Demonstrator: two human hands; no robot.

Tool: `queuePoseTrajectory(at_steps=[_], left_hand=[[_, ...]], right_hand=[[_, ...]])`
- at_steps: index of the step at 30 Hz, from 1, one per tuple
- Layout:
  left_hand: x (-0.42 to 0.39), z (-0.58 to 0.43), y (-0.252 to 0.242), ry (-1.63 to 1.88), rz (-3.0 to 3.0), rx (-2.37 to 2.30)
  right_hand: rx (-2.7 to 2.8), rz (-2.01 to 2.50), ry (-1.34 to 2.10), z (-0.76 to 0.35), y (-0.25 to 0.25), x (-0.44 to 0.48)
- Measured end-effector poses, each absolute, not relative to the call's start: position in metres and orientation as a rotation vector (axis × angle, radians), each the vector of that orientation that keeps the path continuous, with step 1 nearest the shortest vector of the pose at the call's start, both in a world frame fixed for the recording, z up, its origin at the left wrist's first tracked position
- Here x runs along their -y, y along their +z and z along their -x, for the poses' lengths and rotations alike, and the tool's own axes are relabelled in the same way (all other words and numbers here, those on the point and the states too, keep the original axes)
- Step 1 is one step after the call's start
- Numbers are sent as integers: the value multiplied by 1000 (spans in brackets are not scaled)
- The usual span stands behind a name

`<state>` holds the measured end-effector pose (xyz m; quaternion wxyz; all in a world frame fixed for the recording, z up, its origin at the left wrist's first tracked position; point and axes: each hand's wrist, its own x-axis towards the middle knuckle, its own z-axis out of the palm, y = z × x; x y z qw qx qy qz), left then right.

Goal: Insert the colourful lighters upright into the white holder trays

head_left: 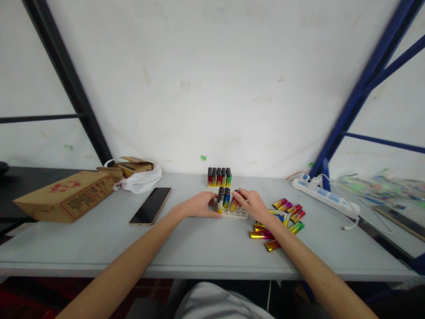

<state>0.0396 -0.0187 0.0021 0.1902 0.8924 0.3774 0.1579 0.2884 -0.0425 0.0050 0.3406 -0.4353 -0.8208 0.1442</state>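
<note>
In front of me stands a white tray (239, 216) with rows of holes. Upright lighters (226, 199) with black tops fill its left part. My left hand (202, 204) curls round the tray's left end, its thumb low at the near corner and the other fingers partly hidden behind the lighters. Between the fingertips of my right hand (250, 201) is a red and gold lighter (233, 204), held roughly upright over the tray. Whether its lower end sits in a hole, I cannot tell. Several loose shiny lighters (260, 235) lie beside and under my right forearm.
Behind the tray, near the wall, stands a block of upright lighters (219, 177). A phone (151, 206) lies to the left, with a white plastic bag (142, 181) and a cardboard box (66, 195) beyond. At the right is a white power strip (325, 195) with cables.
</note>
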Motion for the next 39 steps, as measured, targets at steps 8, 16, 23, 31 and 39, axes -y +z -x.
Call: queuePoseTrajectory(at_steps=[8, 16, 23, 31, 39], left_hand=[[20, -40, 4, 430, -2499, -1063], [22, -41, 7, 439, -2498, -1090], [22, -41, 7, 420, -2487, -1093], [22, -42, 8, 396, -2465, -1100], [20, -40, 5, 413, -2460, -1082]], right_hand=[[2308, 1117, 402, -284, -4, 39], [2489, 1201, 116, -278, -10, 37], [2475, 1092, 264, -288, 1, 37], [2430, 1293, 551, -364, 20, 24], [2455, 1396, 946, -398, 16, 22]])
